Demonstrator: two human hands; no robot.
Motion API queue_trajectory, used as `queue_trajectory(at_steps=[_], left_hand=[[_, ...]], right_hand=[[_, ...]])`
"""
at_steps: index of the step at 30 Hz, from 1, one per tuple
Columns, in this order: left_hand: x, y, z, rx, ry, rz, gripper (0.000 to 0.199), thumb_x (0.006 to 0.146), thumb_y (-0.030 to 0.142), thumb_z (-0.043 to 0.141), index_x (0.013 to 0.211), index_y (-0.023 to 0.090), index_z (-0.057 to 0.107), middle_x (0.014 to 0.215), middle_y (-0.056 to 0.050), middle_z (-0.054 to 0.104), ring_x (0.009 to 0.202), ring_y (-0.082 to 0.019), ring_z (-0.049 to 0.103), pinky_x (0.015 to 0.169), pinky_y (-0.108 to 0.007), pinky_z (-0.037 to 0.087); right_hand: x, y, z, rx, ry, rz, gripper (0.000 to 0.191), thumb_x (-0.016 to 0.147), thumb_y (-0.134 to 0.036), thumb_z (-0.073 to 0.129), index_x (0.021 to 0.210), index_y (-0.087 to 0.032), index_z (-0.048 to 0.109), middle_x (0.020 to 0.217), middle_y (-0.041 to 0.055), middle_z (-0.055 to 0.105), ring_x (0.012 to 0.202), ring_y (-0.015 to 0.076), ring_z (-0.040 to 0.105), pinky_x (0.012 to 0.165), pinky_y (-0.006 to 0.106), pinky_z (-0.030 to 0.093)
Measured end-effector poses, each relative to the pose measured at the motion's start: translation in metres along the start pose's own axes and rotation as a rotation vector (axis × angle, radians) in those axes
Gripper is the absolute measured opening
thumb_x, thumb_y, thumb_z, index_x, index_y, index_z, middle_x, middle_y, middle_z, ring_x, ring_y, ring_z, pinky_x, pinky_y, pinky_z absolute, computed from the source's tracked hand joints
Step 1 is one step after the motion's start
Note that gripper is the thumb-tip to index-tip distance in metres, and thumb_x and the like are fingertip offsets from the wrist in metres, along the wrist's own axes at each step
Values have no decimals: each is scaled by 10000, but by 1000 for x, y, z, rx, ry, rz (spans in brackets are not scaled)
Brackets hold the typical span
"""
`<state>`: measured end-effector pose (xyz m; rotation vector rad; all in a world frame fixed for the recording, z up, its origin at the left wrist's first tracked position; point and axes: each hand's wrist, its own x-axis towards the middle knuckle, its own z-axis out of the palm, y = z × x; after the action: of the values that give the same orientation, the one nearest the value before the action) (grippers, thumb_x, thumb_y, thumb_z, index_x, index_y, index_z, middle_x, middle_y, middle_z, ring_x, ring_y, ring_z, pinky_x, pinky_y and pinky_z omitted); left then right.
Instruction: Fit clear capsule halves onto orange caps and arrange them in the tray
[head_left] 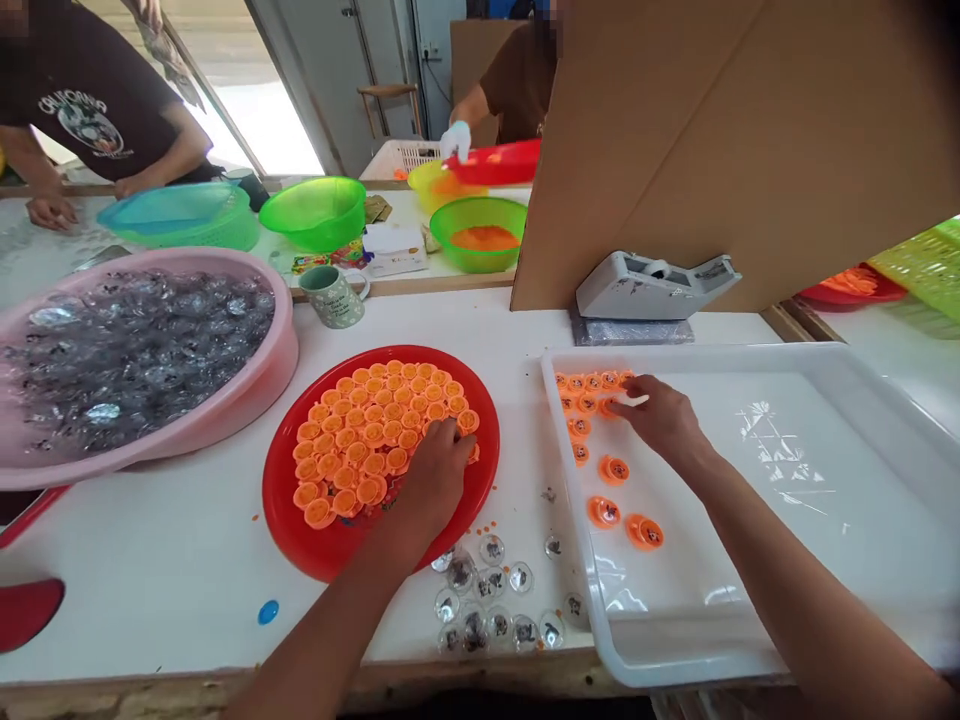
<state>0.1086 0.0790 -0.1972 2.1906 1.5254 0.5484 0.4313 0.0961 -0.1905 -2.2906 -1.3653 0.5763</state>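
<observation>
My left hand point(433, 478) reaches over a round red tray point(292, 545), its fingers closed at an orange disc point(467, 421) by the right side of the pile. Many small orange discs point(373, 432) with raised round centres cover that tray in overlapping rows. Inside the white tray point(720, 630), my right hand point(664, 420) pinches at an orange disc point(609, 407) near the upper left. Around it, orange pieces with dark printed centres point(615, 469) line the tray's left side. Between the two trays lie several clear round caps point(491, 580) with dark prints.
A pink basin point(281, 340) of clear caps stands left, beside a mug point(334, 297). Green bowls point(315, 215) line the back. A cardboard panel point(637, 150) rises behind a tape dispenser point(652, 285). Two people work across the table; one gloved hand point(455, 142) is by a red tray.
</observation>
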Motion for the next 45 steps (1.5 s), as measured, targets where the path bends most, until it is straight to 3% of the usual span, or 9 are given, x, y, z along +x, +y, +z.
queue_trajectory(at_steps=[5, 9, 11, 16, 19, 23, 27, 34, 45], left_hand=[[-8, 3, -12, 18, -100, 14, 170, 810, 75, 457, 713, 193, 530, 861, -55, 546, 803, -204, 507, 690, -336, 413], [-26, -1, -31, 37, -80, -162, 144, 756, 164, 555, 676, 206, 444, 789, -25, 528, 735, -192, 511, 615, -311, 387], [-38, -6, -40, -27, -99, -298, 167, 735, 217, 588, 685, 214, 429, 706, 12, 516, 650, -167, 505, 568, -288, 370], [-66, -24, -48, -418, -124, -462, 189, 691, 270, 654, 846, 216, 562, 745, 32, 588, 638, -140, 546, 578, -255, 415], [-77, -27, -49, -662, -201, -543, 358, 719, 318, 664, 1062, 220, 635, 808, 2, 628, 622, -137, 554, 572, -262, 448], [-84, -23, -52, -917, -237, -699, 323, 738, 368, 676, 1005, 188, 654, 816, -23, 640, 566, -123, 556, 481, -237, 428], [-86, -17, -52, -1103, -221, -724, 337, 750, 368, 697, 1037, 202, 637, 1040, -45, 632, 597, -93, 582, 483, -212, 424], [-85, -15, -49, -1174, -251, -696, 283, 785, 330, 703, 1007, 167, 634, 850, -7, 594, 664, -100, 584, 557, -207, 462], [-90, -10, -46, -1224, -311, -646, 357, 775, 361, 712, 1058, 169, 612, 916, -43, 633, 785, -178, 658, 642, -279, 526]], right_hand=[[-106, -36, -16, 132, -61, -321, 178, 829, -322, 610, 967, -217, 650, 848, 42, 692, 694, 188, 645, 656, 326, 524], [-195, -59, 36, 184, -323, -629, 279, 888, -72, 428, 993, -220, 641, 890, 60, 649, 768, 178, 624, 676, 295, 526], [-215, -60, 72, 85, -295, -637, 357, 837, 12, 401, 999, -199, 639, 941, 92, 624, 852, 221, 601, 724, 342, 529], [-213, -48, 121, -16, -234, -573, 366, 788, 57, 452, 976, -179, 659, 961, 104, 618, 924, 255, 560, 822, 387, 505], [-209, -42, 121, 17, -246, -568, 322, 831, 27, 454, 915, -193, 674, 927, 89, 630, 885, 228, 579, 812, 343, 495], [-212, -42, 112, 65, -288, -452, 279, 873, -47, 449, 975, -202, 659, 931, 83, 651, 873, 224, 607, 790, 334, 477], [-211, -47, 108, 196, -366, -214, 76, 833, -161, 573, 853, -210, 628, 769, 27, 660, 731, 203, 605, 699, 315, 452], [-208, -50, 108, 659, -566, 124, 293, 569, -293, 821, 630, -194, 552, 565, -42, 566, 548, 126, 481, 533, 251, 373], [-211, -52, 102, 818, -629, 5, 376, 568, -365, 866, 567, -185, 536, 647, -42, 527, 583, 113, 480, 539, 250, 369]])
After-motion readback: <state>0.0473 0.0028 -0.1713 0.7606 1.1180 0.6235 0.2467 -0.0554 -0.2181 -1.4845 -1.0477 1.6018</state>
